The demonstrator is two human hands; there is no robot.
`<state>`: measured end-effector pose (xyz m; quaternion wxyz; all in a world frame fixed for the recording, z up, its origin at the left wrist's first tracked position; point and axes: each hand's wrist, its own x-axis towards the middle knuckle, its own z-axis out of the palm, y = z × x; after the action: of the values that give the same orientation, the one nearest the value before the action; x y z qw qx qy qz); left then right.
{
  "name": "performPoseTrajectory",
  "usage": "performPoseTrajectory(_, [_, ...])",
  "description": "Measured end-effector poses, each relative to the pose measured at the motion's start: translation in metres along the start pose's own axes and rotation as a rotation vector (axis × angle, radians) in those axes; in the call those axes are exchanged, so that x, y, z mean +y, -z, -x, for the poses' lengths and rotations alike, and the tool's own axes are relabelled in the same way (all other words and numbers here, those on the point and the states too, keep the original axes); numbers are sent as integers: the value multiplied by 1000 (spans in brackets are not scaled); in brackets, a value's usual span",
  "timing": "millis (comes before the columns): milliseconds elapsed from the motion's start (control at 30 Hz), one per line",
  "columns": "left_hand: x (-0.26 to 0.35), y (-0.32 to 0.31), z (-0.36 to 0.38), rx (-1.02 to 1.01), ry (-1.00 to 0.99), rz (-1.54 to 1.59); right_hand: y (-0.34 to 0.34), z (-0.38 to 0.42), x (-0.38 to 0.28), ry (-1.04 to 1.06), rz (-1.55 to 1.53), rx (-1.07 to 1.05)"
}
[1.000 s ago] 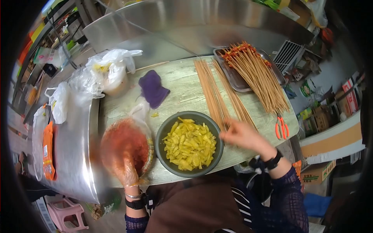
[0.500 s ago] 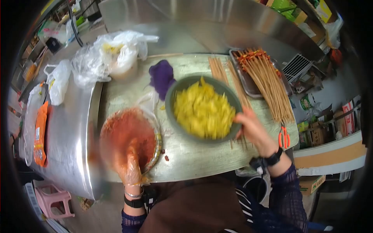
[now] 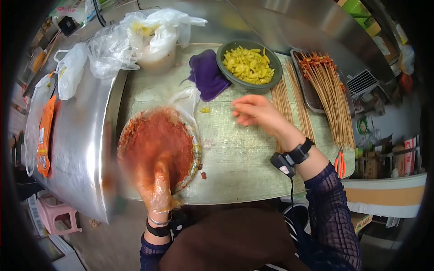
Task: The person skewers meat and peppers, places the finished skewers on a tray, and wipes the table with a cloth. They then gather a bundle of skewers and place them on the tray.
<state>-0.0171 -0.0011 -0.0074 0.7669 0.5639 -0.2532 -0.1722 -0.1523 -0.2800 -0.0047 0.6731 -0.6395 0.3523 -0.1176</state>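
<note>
Across the middle of the frame, a pale green table (image 3: 235,174) bears a wide basin (image 3: 196,151) at centre left, filled with a red mixture (image 3: 160,131). Well loaded, the basin is likely heavy, best gripped by opposite sides of the rim; the mixture looks soft, moist and slick, something to scoop rather than pinch. At upper centre sits a grey-green bowl (image 3: 253,87) of yellow-green peppers (image 3: 248,65); the bowl appears stiff and lighter, suited to a hold at its rim, while the peppers look slippery and easily bruised. In the basin, a left hand (image 3: 156,183) in clear plastic dips into the mixture, its fingertips blurred; whether they are spread or pinching cannot be told. Right of centre, a bare right hand (image 3: 261,113) hangs above the table, fingers loosely curled and apart, nothing visible in them.
</note>
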Motion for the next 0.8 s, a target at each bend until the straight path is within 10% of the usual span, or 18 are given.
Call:
performPoseTrajectory(167, [2, 5, -2, -26, -33, -162, -59, -45, 14, 838, 942, 106])
performPoseTrajectory(367, [-9, 7, -4, -25, -72, -100, -63, -29, 18, 766, 1269, 76])
performPoseTrajectory(800, [-8, 8, -2, -33, -82, -105, 13, 6, -84, 958, 490, 566])
